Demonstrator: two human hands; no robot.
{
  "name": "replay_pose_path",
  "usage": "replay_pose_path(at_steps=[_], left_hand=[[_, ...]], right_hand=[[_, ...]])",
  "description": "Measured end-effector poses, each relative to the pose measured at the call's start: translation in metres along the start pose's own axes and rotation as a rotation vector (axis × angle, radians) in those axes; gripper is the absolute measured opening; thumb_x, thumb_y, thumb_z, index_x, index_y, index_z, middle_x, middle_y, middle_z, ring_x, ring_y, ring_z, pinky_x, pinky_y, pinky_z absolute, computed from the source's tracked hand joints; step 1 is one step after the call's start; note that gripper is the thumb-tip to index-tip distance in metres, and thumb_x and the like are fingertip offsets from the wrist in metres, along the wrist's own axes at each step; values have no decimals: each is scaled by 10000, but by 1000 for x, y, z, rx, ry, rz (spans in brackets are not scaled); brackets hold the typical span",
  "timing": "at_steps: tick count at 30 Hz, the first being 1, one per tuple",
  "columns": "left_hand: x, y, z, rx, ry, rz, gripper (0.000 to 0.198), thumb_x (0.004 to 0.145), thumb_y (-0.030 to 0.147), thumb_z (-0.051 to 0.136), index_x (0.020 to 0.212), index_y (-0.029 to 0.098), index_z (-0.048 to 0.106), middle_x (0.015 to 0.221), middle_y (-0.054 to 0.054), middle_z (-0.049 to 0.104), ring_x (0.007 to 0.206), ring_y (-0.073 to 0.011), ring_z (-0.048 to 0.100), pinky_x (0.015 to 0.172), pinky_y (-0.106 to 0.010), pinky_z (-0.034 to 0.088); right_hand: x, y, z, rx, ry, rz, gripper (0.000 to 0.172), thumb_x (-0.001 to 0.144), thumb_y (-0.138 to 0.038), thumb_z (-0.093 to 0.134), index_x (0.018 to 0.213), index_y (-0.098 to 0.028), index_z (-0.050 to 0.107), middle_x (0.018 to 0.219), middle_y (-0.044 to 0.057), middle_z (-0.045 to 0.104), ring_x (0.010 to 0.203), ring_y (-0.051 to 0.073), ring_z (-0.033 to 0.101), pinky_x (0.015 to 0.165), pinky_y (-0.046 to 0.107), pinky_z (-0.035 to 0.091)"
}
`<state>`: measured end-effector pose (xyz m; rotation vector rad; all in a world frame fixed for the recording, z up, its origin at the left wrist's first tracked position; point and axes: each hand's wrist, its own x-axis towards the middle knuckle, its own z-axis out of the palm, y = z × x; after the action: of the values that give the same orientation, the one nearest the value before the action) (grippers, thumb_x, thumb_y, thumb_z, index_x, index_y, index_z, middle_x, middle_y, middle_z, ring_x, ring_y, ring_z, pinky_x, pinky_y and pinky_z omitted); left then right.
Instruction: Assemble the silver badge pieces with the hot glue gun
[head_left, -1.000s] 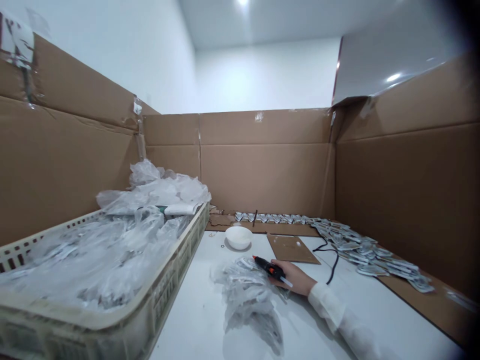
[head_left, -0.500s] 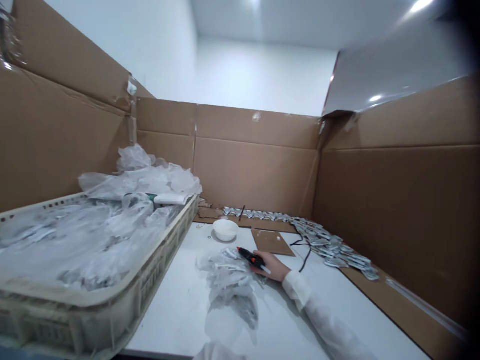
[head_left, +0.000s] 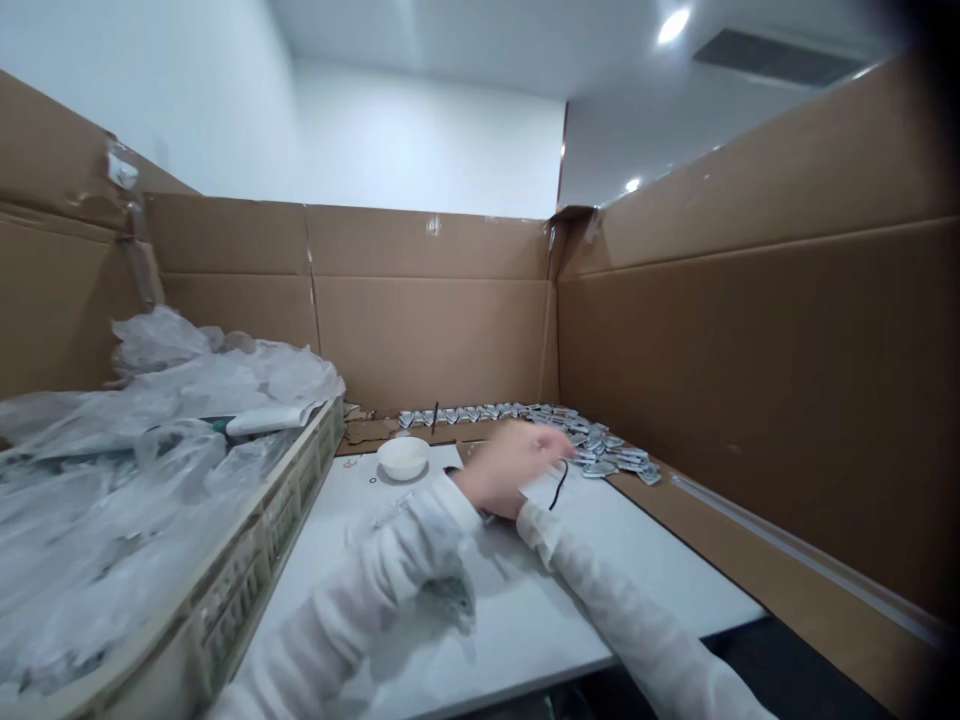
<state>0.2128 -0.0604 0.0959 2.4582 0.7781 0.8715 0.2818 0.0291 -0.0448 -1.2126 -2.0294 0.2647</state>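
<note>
**While both hands bunch mid-table, neither grip is readable**

Because the left hand is motion-blurred, I can't tell how wide it is or whether it holds anything. It sits over the right hand, of which only the lower edge shows, so I can't call that one either. Left sleeve and right sleeve converge on that one spot. Whatever lies between the palms is hidden.

- Black cord: loops on the table just right of the hands and runs in under them. Its near end is hidden.
- Clear bag of grey parts: on the table under the left sleeve, near my edge. Kept close for reach, I'd judge.
- White bowl: at the far edge, apart from the hands, probably parked out of arm sweep.
- Silver pieces: lined in rows along the foot of the cardboard wall and round the right corner, off the white surface. Looks like deliberate staging.
- Crate: butts the table's left side, stuffed with plastic bags.
</note>
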Motion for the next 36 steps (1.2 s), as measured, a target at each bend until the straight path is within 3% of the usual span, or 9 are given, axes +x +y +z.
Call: replay_pose_path(at_steps=[2, 4, 7, 10, 15, 22, 26, 31, 36], left_hand=[[-4, -51, -45, 188, 335, -213, 363, 840, 280, 281, 906, 188, 625, 867, -25, 658, 773, -136, 595, 702, -223, 436], [-14, -106, -73, 441, 473, -472, 324, 833, 294, 331, 901, 188, 630, 901, -55, 657, 846, -172, 587, 742, -248, 420], [-35, -174, -79, 676, 251, -727, 259, 767, 314, 481, 923, 185, 643, 980, -105, 642, 929, -235, 574, 780, -285, 410], [-48, -209, -64, 710, 130, -786, 307, 726, 376, 554, 950, 186, 642, 1003, -118, 634, 953, -254, 566, 777, -284, 413], [-48, -216, -56, 761, 195, -776, 271, 835, 269, 421, 906, 130, 642, 935, -142, 631, 890, -230, 576, 774, -316, 406], [-49, -220, -64, 751, 116, -782, 186, 755, 290, 560, 820, 157, 673, 905, -142, 642, 879, -262, 580, 760, -325, 413], [-52, -216, -66, 784, 228, -773, 206, 774, 268, 504, 803, 155, 674, 884, -140, 648, 864, -246, 585, 738, -294, 408], [-64, -210, -73, 623, 379, -785, 172, 733, 336, 546, 792, 224, 662, 826, -58, 662, 812, -209, 587, 665, -259, 397], [-78, -226, -73, 428, 469, -727, 115, 693, 300, 592, 698, 187, 618, 799, -26, 648, 743, -164, 572, 633, -232, 368]], right_hand=[[5, 7, -1, 45, -8, 39, 226, 670, -287, 538, 775, -117, 644, 717, 40, 635, 645, 161, 548, 578, 225, 434], [9, 13, -3, 109, 7, 90, 203, 634, -240, 588, 799, -127, 623, 736, 37, 634, 671, 174, 557, 628, 246, 429], [12, 19, -6, 192, 66, 140, 156, 637, -248, 591, 751, -143, 579, 711, 44, 611, 680, 191, 544, 630, 267, 413], [11, 20, -6, 250, 96, 107, 167, 647, -301, 584, 711, -153, 540, 690, 42, 585, 664, 185, 521, 621, 270, 402], [8, 14, -5, 352, 93, 94, 238, 622, -377, 611, 681, -168, 513, 654, 17, 552, 647, 169, 496, 602, 261, 397], [15, -5, -4, 654, 52, 232, 300, 560, -406, 669, 633, -171, 497, 539, -28, 487, 515, 117, 446, 508, 246, 388], [24, -19, 0, 792, 33, 299, 309, 532, -383, 690, 635, -160, 503, 517, -32, 477, 453, 88, 412, 435, 218, 340], [33, -26, 7, 796, 68, 312, 283, 532, -376, 670, 615, -164, 502, 500, -24, 477, 447, 100, 434, 421, 220, 327], [28, -25, 18, 803, 123, 273, 297, 530, -397, 676, 604, -175, 493, 521, -13, 496, 485, 122, 466, 449, 235, 354]])
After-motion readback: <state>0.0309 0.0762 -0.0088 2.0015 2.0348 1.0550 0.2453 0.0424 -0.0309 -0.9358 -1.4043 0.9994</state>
